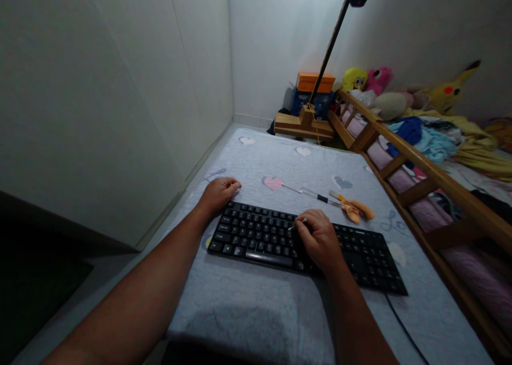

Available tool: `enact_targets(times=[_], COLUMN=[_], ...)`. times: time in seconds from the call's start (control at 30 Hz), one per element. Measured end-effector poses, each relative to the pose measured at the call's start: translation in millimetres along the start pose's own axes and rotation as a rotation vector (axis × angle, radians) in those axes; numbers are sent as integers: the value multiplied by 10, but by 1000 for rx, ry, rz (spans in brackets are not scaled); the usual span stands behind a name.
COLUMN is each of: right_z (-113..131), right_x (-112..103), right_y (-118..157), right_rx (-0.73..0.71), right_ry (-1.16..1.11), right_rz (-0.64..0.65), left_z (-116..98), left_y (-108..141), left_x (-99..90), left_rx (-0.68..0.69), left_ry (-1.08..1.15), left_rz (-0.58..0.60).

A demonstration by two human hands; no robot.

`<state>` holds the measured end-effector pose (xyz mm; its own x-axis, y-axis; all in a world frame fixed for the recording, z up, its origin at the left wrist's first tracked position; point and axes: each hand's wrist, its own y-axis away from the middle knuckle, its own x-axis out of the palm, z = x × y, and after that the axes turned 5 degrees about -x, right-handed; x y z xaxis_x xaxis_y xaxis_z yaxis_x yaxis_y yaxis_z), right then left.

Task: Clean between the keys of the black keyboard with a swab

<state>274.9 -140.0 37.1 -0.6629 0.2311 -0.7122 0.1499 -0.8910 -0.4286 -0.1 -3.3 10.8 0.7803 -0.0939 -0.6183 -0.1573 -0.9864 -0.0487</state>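
Observation:
A black keyboard lies flat on a pale quilted cover printed with hearts. My right hand is over its right-middle keys, thumb and forefinger pinched on a thin white cotton swab whose tip points left at the keys. Part of the keyboard is hidden beneath this hand. Close to the keyboard's far left corner rests my left hand, its fingers curled together with nothing visible in them. Behind the keyboard are a thin tool with a black grip, a brush with a yellow handle and a crumpled orange cloth.
The keyboard's cable runs off toward the near right. A wooden bed rail borders the right side, with plush toys and clothes beyond. Pale cabinet doors stand at left. A wooden stand with a dark pole and an orange box are behind.

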Motion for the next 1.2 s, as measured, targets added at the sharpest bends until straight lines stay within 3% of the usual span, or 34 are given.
enact_targets(times=[1.2], right_z=[-40], right_x=[-73], right_y=[-19], right_rx=[79], right_ry=[88], right_rz=[-73], left_z=[-14], left_y=[10], left_x=[-10], left_rx=[-12], left_ry=[6], left_rz=[10])
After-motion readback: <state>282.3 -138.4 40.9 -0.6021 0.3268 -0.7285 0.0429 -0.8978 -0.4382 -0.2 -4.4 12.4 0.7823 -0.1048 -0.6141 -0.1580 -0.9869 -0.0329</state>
